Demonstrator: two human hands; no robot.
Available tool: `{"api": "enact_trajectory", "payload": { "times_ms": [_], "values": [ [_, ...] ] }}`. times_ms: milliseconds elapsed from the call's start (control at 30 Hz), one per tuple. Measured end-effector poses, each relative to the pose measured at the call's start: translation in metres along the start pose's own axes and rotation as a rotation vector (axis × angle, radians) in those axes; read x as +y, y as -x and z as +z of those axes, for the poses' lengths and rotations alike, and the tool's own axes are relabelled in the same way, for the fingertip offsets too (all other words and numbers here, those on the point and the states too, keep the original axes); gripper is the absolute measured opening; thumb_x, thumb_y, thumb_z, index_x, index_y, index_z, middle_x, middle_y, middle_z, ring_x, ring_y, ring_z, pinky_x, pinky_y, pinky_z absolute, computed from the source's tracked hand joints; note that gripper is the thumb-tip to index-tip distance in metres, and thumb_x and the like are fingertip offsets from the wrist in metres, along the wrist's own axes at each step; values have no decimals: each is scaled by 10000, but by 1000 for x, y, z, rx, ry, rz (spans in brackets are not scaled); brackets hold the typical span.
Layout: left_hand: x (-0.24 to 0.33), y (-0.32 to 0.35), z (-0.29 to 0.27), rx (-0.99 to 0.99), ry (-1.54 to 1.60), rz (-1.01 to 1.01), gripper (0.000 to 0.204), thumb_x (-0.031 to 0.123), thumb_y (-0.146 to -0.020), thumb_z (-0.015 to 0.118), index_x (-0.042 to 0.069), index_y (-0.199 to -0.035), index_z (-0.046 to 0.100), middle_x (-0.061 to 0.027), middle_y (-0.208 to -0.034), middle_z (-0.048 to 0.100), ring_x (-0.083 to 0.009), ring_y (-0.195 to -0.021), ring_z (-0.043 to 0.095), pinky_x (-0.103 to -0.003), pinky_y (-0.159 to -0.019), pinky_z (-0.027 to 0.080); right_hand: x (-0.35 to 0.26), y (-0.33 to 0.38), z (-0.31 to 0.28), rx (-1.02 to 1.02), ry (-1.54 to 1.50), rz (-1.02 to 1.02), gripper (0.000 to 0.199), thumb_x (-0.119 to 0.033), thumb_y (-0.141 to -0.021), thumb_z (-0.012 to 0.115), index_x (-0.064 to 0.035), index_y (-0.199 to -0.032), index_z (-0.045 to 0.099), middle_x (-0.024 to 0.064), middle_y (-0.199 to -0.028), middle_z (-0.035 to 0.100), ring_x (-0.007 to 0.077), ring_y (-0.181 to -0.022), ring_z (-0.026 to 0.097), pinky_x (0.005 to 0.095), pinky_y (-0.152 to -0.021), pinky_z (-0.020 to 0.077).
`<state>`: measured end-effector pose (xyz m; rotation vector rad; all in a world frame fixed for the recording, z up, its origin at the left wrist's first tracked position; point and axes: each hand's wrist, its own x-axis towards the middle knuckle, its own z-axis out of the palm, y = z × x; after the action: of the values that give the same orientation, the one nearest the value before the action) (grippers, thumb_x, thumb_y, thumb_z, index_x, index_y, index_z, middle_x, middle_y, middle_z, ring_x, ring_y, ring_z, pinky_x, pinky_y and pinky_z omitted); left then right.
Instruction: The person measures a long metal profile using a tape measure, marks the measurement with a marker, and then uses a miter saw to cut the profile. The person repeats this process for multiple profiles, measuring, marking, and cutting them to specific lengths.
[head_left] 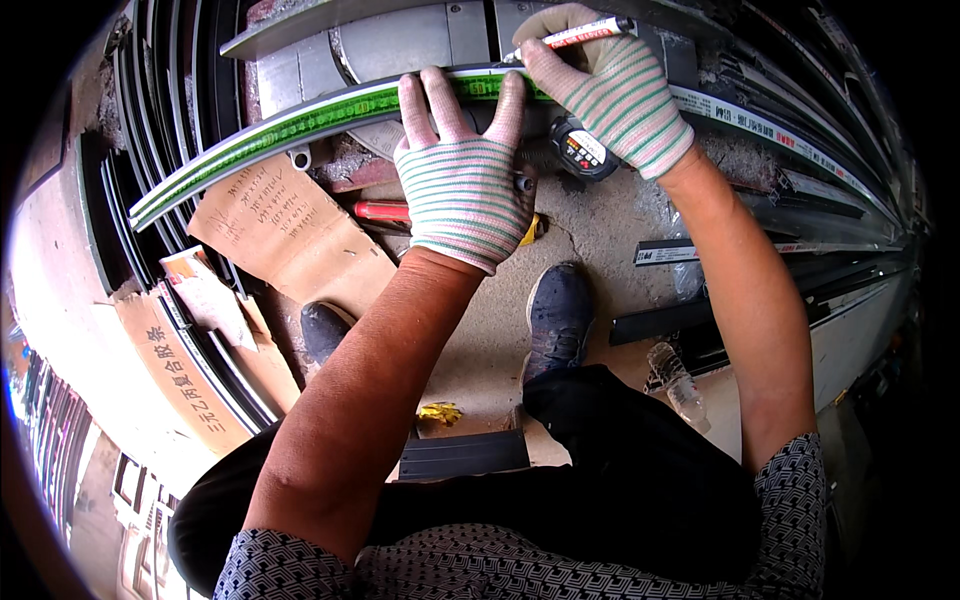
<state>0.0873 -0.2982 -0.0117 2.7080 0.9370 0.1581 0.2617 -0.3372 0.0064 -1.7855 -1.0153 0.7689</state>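
Left hand [462, 190] and right hand [612, 90]: white knit gloves, green and pink stripes. Marker [578, 35] red and white, black tip. Long profile [300, 125] green with white edges; its right stretch white with red and dark print. Tape measure [582, 150] black, red-white label. Screwdriver handle [385, 211] red. Cardboard [290, 225] brown, dark scribbles. Shoes [556, 315] dark blue. Trousers black. Sleeves navy, white geometric pattern. Floor [600, 225] grey concrete.

Both forearms are bare and extend forward from the lower edge, each hand wearing a striped knit glove. The left hand [462, 178] lies palm down with its fingers spread and straight, fingertips pressed forward. The right hand [607, 88] is curled, thumb and fingers pinched closed, wrist bent inward toward the left.
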Motion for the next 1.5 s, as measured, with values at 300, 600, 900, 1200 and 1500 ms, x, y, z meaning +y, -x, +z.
{"api": "enact_trajectory", "payload": {
  "times_ms": [300, 600, 900, 1200, 1500],
  "values": [
    [-1, 1, -1, -15, 17, 4, 842, 255, -758, 720, 224, -1549, 433, -438, -1521, 272, -625, -1408, 278, -636, -1053, 374, -8, 27, -19, 76, -36, -121, 158, -141, -990, 682, -30, -1101, 698, 39, -910, 719, 88, -831, 677, 231, -750, 560],
    [-2, 1, -1, 1, 75, 21, 841, 240, -777, 694, 203, -1568, 410, -504, -1483, 289, -658, -1409, 253, -643, -1179, 248, -34, 109, -11, 112, -344, 125, 123, -44, -979, 663, -4, -1094, 655, 41, -960, 693, 71, -856, 660, 227, -763, 564],
    [1, 0, -3, -24, 21, -10, 852, 293, -777, 747, 235, -1563, 423, -449, -1527, 270, -619, -1428, 263, -626, -1100, 347, -23, 118, 5, 62, -115, -6, 126, -55, -957, 677, -20, -1078, 679, 56, -956, 730, 100, -869, 689, 259, -787, 561],
    [2, 0, -5, -100, -8, -28, 882, 404, -793, 721, 262, -1592, 375, -435, -1559, 231, -622, -1443, 237, -638, -1096, 371, -5, 120, 32, 102, -53, 72, 168, -102, -944, 730, -44, -1101, 730, 85, -970, 772, 159, -860, 746, 297, -764, 588],
    [-1, 2, -1, -52, 3, -4, 898, 363, -770, 742, 235, -1584, 387, -460, -1540, 245, -625, -1454, 217, -633, -1178, 272, -2, 122, 32, 167, -188, 189, 159, -161, -987, 697, -31, -1079, 705, 80, -901, 751, 144, -790, 720, 286, -707, 576]
  ]
}}
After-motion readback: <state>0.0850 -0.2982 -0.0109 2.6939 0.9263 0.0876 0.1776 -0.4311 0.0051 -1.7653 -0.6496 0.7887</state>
